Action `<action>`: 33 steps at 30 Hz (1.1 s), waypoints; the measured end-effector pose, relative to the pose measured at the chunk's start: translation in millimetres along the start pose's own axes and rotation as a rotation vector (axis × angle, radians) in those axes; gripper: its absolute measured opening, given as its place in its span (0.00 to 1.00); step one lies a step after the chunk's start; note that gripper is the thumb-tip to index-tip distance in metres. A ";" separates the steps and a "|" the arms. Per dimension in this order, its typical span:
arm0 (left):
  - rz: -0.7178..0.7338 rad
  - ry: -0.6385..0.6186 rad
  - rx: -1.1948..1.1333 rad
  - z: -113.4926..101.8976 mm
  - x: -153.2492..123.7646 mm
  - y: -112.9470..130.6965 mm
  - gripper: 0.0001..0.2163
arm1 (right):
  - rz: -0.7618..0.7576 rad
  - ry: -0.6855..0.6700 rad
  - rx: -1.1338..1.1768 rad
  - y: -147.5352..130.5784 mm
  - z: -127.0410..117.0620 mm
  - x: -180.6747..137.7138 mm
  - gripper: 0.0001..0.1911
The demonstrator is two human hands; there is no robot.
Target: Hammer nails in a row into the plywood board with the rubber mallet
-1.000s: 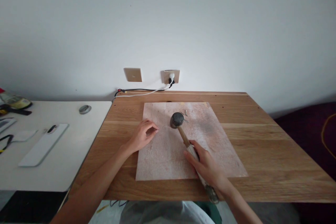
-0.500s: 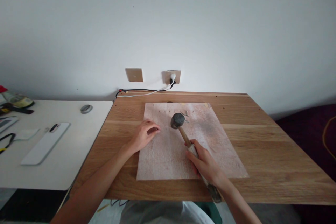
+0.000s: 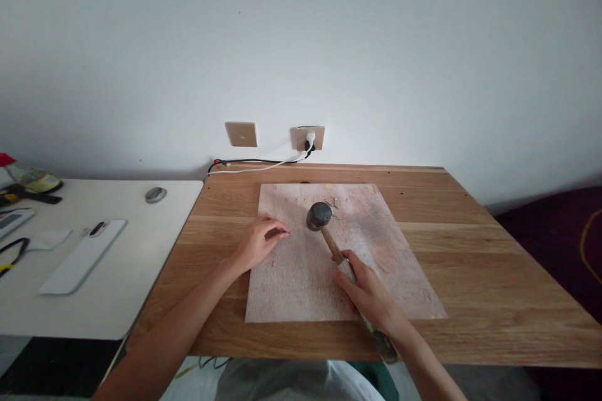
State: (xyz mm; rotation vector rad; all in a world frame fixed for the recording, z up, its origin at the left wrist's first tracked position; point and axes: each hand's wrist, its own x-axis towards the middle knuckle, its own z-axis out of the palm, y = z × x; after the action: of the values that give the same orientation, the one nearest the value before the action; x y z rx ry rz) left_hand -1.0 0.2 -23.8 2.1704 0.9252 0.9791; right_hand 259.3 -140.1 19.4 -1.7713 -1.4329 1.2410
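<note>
Hardly anything is moving since a second ago: the hammer [image 3: 330,244] head is creeping a touch to the right, and my left hand [image 3: 258,243] is inching the same way. My right hand [image 3: 369,294] is clenching around the hammer's handle near its middle, so the butt end is sticking out behind my wrist and the dark head is hanging just ahead of my knuckles, over the board [image 3: 301,282]. A few nails [image 3: 334,203] are lying just beyond the head, on the far side from my right hand. My left hand is resting on the board's left part, level with the hammer head and near it but apart. Its fingers are curling in, thumb meeting forefinger; whether they are pinching anything I cannot tell. Both hands are working over the table [image 3: 470,276]. A phone [image 3: 82,257] is lying well off to the left of my left hand.
</note>
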 end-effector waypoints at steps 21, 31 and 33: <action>-0.005 0.012 -0.022 -0.8 -0.5 -0.7 0.02 | -0.004 0.002 0.014 1.3 -0.2 0.5 0.22; 0.020 0.009 -0.003 -0.2 1.0 1.0 0.04 | -0.003 -0.002 -0.012 -2.2 0.0 -1.8 0.21; 0.019 0.008 0.003 -0.3 1.1 1.4 0.05 | 0.000 -0.006 -0.041 -3.6 -2.2 -0.6 0.22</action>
State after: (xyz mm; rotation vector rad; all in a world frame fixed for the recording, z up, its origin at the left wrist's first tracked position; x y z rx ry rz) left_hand -0.2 0.3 -22.3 2.1833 0.9117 0.9973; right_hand 259.7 -139.3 23.6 -1.7960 -1.4713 1.2259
